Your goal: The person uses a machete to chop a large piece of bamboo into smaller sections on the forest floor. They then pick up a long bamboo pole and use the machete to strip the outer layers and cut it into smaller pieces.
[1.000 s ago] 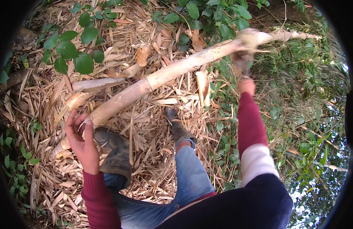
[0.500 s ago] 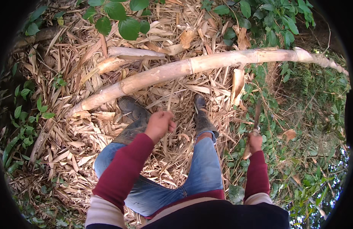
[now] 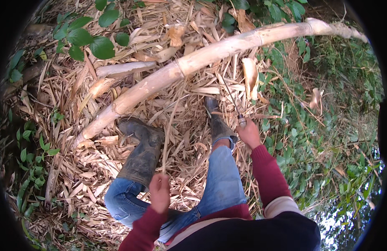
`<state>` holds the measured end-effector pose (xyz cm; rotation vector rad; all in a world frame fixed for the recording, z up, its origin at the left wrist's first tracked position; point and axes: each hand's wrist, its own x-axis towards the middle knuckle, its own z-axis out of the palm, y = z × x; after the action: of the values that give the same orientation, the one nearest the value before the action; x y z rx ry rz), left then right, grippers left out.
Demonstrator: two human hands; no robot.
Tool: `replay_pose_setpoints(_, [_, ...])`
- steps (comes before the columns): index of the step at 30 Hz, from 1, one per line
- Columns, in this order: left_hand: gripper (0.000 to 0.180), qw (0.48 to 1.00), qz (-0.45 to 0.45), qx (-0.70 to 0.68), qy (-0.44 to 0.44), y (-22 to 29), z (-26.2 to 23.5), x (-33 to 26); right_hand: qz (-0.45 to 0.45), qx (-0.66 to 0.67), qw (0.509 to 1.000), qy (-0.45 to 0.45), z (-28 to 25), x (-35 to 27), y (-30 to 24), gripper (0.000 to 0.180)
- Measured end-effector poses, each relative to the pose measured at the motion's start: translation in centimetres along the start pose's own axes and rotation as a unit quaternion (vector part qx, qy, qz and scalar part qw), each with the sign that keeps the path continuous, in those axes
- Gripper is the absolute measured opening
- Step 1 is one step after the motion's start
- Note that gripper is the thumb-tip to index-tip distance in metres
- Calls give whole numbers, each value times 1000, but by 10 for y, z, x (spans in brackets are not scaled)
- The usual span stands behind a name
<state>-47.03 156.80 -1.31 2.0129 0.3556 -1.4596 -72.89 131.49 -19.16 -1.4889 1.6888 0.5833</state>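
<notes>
A thin pale stick rises from my left hand, which is closed around its lower end, low in front of my left thigh. Its far end reaches close to a thick, pale bamboo pole that curves across the ground. My right hand is wrapped round the handle of a machete, beside my right boot. The narrow blade slants up and left, with its tip short of the bamboo. Most of the handle is hidden in my fist.
Dry leaf sheaths litter the ground. My muddy boots stand on the near side of the pole. A short cut piece of bamboo lies beyond it. Green undergrowth grows on the right, and leafy stems hang at the upper left.
My left hand has drawn back toward my body with the stick. My right hand has swung inward to the left and forward, bringing the machete near the pole. The view has shifted slightly.
</notes>
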Motion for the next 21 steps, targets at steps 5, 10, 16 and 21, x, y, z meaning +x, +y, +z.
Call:
replay_pose_setpoints(5, [12, 981, -12, 176, 82, 38, -149, -151, 87, -52, 994, -43, 31, 29, 39, 53])
replay_pose_setpoints(10, [47, 859, -2, 430, 278, 22, -260, -315, 62, -139, 982, -114, 33, 38, 65, 51])
replay_pose_setpoints(16, [30, 694, 238, 652, 193, 36, -234, -308, 135, -65, 986, -79, 8, 19, 70, 48])
replay_pose_setpoints(21, [35, 734, 212, 636, 112, 100, -226, -303, 145, -94, 984, -28, -9, -14, 99, 47])
